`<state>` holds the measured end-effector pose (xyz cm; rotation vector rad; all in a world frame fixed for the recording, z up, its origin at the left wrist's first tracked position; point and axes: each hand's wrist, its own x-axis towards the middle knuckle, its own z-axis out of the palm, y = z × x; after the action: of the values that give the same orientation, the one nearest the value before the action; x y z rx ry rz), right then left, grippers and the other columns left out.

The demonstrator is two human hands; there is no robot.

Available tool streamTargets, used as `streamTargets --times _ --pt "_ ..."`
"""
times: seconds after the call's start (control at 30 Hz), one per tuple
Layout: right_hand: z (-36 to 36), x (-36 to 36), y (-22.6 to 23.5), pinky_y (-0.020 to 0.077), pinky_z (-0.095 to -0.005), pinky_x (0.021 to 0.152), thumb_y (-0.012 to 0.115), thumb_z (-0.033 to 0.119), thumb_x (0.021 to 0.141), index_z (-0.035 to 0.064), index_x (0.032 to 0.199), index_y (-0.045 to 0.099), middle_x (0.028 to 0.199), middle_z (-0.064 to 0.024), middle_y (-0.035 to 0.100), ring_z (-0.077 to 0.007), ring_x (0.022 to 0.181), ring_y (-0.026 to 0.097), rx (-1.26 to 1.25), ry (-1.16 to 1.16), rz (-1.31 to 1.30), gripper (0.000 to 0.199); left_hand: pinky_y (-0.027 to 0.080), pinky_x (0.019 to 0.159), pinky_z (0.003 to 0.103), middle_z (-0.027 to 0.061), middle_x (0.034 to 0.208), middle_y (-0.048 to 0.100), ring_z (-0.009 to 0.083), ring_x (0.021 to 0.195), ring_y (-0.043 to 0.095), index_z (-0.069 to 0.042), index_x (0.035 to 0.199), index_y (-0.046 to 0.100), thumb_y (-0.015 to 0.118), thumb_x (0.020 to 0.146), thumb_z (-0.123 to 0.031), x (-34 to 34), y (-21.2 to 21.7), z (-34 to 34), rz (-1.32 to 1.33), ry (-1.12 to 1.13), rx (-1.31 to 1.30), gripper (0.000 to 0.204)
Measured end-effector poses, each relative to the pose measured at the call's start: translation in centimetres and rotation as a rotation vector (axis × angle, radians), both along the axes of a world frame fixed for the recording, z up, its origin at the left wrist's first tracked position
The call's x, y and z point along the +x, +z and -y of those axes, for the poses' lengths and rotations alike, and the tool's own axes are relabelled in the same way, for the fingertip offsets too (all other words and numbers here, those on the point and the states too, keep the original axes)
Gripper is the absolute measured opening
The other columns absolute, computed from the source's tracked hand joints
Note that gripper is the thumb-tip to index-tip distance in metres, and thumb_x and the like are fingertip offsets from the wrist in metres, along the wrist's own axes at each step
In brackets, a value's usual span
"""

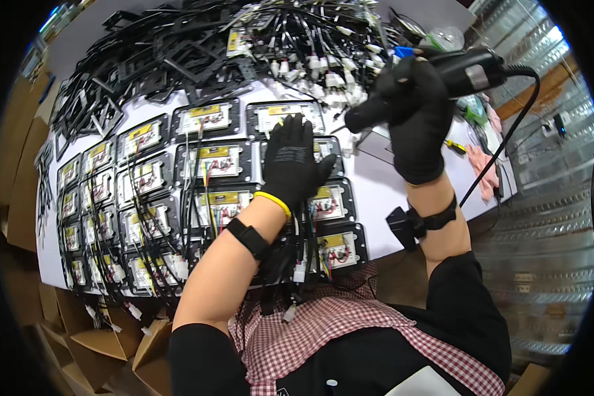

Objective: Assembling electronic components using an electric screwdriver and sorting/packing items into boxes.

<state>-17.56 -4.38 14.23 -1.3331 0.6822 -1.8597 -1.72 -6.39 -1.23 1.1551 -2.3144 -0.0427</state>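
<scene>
My left hand [292,160], in a black glove, lies stretched out over a black-framed panel [325,146] with a circuit board and wires. Its fingertips reach the panel beyond it [265,119], at the far end of that column. In my black-gloved right hand [418,132] is a corded electric screwdriver [472,74], held above the table's right side. Its nose points left, toward the left hand's column. Whether the bit touches anything I cannot tell. More panels of the same kind [216,162] lie in rows to the left, their cables running toward me.
A heap of black plastic frames [178,56] covers the far left of the table [379,198]. Cables with white connectors [333,79] pile up beyond the panels. A pink cloth [483,173] and a yellow-handled tool [455,146] lie at right. Cardboard boxes [102,336] stand below the near edge.
</scene>
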Motion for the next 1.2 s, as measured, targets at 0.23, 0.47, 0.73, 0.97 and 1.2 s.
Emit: streamTargets --times 0.23,0.47,0.73,0.97,1.2 --pt "5.6 8.4 -2.0 0.0506 -0.0261 0.06 0.065 0.015 0.087 0.0036 0.101 0.056 0.076 -0.0039 0.059 -0.0124 0.066 0.06 0.006 -0.05 -0.091 0.021 0.024 0.113 0.048 0.0236 0.135 0.047 0.037 0.132 0.039 0.004 0.131 0.047 0.062 0.083 -0.045 0.2 0.7 -0.1 -0.153 -0.009 0.026 0.071" --pt "9.5 11.0 -4.9 0.0505 -0.0274 0.058 0.068 0.012 0.082 0.0018 0.098 0.059 0.074 -0.0044 0.061 -0.0133 0.063 0.061 0.028 -0.029 -0.092 0.021 0.032 0.106 0.048 0.0164 0.111 0.065 0.0335 0.113 0.054 -0.003 0.1 0.068 0.064 0.075 -0.027 0.1 -0.6 0.7 -0.28 0.005 -0.012 0.034" --pt "10.2 11.4 -6.1 0.0505 -0.0285 0.059 0.068 0.01 0.082 0.0016 0.097 0.059 0.074 -0.0049 0.061 -0.0135 0.063 0.061 0.038 0.023 -0.094 0.02 0.024 0.113 0.044 0.0135 0.131 0.054 0.0295 0.128 0.042 -0.009 0.126 0.056 0.067 0.075 -0.032 0.0 -0.6 0.5 -0.186 0.041 0.097 0.057" --pt "11.0 12.2 -6.8 0.0467 -0.0266 0.054 0.065 0.006 0.083 0.0028 0.087 0.06 0.066 -0.0019 0.058 -0.0111 0.057 0.057 -0.014 0.049 -0.202 0.007 0.022 0.115 0.04 0.0122 0.131 0.055 0.0258 0.127 0.044 -0.011 0.123 0.058 0.061 0.081 -0.033 -0.6 -2.3 1.3 -0.162 0.1 0.071 0.049" --pt "10.6 11.7 -6.7 0.0497 -0.0266 0.057 0.069 0.003 0.08 0.0035 0.088 0.062 0.073 -0.0001 0.061 -0.0096 0.064 0.059 -0.104 0.041 -0.145 0.011 0.041 0.1 0.042 0.015 0.116 0.063 0.0332 0.112 0.056 -0.007 0.118 0.06 0.069 0.077 -0.031 -1.3 -0.1 1.3 -0.692 -0.052 0.443 0.048"
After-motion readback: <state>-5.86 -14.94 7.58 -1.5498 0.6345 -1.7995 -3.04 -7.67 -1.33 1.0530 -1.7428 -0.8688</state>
